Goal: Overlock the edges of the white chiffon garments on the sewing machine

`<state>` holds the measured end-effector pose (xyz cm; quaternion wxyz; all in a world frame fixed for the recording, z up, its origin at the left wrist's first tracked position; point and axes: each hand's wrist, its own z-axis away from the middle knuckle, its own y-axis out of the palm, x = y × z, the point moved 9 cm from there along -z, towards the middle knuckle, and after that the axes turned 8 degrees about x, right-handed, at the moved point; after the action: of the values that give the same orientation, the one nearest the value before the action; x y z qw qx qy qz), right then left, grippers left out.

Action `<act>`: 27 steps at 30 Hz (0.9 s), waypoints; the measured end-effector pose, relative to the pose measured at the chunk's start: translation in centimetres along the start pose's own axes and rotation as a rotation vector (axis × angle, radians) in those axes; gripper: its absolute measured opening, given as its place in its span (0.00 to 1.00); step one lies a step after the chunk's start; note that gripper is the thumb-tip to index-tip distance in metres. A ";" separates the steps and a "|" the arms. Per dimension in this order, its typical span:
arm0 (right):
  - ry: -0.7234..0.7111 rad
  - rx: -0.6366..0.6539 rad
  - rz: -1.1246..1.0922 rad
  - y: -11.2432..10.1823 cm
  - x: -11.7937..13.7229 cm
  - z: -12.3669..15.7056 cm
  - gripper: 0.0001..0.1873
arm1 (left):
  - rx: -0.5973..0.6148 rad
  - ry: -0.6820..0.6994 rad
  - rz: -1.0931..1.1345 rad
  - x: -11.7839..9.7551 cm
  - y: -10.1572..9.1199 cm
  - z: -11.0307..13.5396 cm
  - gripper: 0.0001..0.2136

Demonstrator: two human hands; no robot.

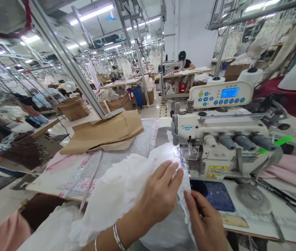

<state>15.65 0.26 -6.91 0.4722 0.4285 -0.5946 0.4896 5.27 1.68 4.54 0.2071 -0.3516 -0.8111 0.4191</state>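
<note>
A white ruffled cloth (127, 177) runs up under the presser foot (182, 157) of a Jack overlock sewing machine (216, 139). My left hand (161, 191) lies over the cloth just in front of the foot, its fingers extended and slightly bent, tips pressing down. Its thumb is hidden. Closer to me, my right hand (205, 219) pinches the cloth's right edge between thumb and fingers. The gathered edge between the hands hangs toward my lap. A lamp lights the needle area, where the needle itself is hard to make out.
Brown paper sheets (106, 132) lie on the table at the back left. Right of the cloth is a dark blue plate (213, 195). Thread cones (250, 76) stand behind the machine, and pink cloth (291, 170) lies at right. A co-worker (186, 62) sits farther back.
</note>
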 end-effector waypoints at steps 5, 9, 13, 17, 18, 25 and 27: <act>-0.023 0.013 -0.027 0.3 0.0 0.0 0.20 | 0.028 -0.017 -0.002 0.3 0.2 0.0 0.13; -0.034 -0.011 -0.026 0.1 0.0 0.0 0.19 | -0.005 -0.006 0.000 0.5 0.0 -0.4 0.13; -0.042 -0.003 -0.028 0.1 0.2 0.0 0.19 | -0.002 0.010 -0.070 -0.2 0.0 -0.2 0.13; -0.062 -0.005 0.015 0.0 0.4 -0.2 0.20 | 0.065 0.010 -0.057 0.1 0.8 -0.3 0.14; -0.076 0.000 0.031 0.1 0.5 -0.2 0.20 | 0.066 0.004 -0.055 0.2 0.8 -0.3 0.14; -0.128 0.014 0.031 -0.1 0.7 -0.4 0.18 | 0.025 0.018 -0.037 -1.1 0.1 0.3 0.13; -0.126 0.020 0.032 -0.1 0.8 -0.4 0.17 | 0.039 0.008 -0.039 -1.1 0.4 0.5 0.13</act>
<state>15.65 0.62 -6.09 0.4216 0.4534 -0.6252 0.4751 5.84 0.81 3.86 0.2253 -0.3334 -0.8085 0.4296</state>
